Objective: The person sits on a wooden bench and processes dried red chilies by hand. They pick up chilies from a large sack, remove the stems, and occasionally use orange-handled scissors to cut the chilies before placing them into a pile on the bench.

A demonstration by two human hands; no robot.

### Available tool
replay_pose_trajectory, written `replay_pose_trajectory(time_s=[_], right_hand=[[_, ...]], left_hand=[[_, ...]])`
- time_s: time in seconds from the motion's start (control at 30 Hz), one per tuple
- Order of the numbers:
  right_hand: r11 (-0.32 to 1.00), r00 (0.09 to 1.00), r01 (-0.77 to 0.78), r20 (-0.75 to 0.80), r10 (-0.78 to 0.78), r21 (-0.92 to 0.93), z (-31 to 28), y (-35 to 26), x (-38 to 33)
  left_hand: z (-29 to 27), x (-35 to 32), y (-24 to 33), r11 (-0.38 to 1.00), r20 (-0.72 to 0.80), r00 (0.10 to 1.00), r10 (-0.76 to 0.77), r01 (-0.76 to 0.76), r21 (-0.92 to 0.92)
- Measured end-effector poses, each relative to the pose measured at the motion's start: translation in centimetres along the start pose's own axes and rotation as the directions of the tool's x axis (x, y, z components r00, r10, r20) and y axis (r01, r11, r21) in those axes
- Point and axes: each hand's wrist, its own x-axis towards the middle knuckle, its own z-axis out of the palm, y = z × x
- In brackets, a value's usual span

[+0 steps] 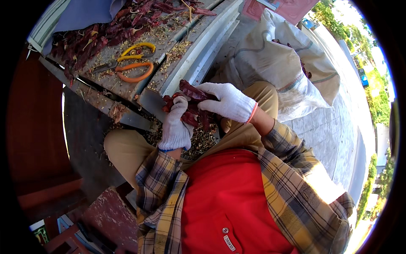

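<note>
Both my hands wear white knit gloves and meet over my lap, just off the table's near edge. Dried red chillies (pixel 191 92) are bunched between them. My left hand (pixel 176 122) closes around the lower part of the bunch. From the right, my right hand (pixel 228 100) grips the upper part, its fingers over the dark red pods. On the table lies a pair of scissors (pixel 134 71) with one yellow and one orange handle. Behind it spreads a heap of dried chillies (pixel 91 42).
The metal-edged table (pixel 182 63) is littered with pale seeds, and a grey-blue cloth (pixel 86 17) covers part of the heap. A white woven sack (pixel 270 59) holding chillies stands at the right. Seeds and scraps (pixel 203 142) lie on the ground between my knees.
</note>
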Motion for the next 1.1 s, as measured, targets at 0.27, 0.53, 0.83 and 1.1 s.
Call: replay_pose_trajectory(time_s=[0.27, 0.53, 0.83, 1.1], right_hand=[[0.596, 0.913, -0.4, 0.241, 0.33, 0.696, -2.6, 0.3, -0.2], [0.47, 0.929, -0.345, 0.224, 0.296, 0.812, -3.0, 1.4, -0.7], [0.939, 0.994, -0.038, -0.111, -0.001, -0.341, 1.4, -2.4, -3.2], [0.649, 0.976, 0.064, -0.087, -0.199, -0.758, 3.6, -1.0, -2.9]], left_hand=[[2.6, 0.3, -0.7, 0.999, 0.125, 0.991, 0.038, -0.042, 0.03], [3.7, -1.5, 0.6, 0.997, 0.09, 0.995, -0.052, 0.046, 0.062], [3.0, -1.8, 0.5, 0.992, 0.128, 0.986, -0.108, 0.114, -0.045], [3.6, -2.2, 0.0, 0.994, 0.1, 0.989, -0.104, 0.107, -0.024]])
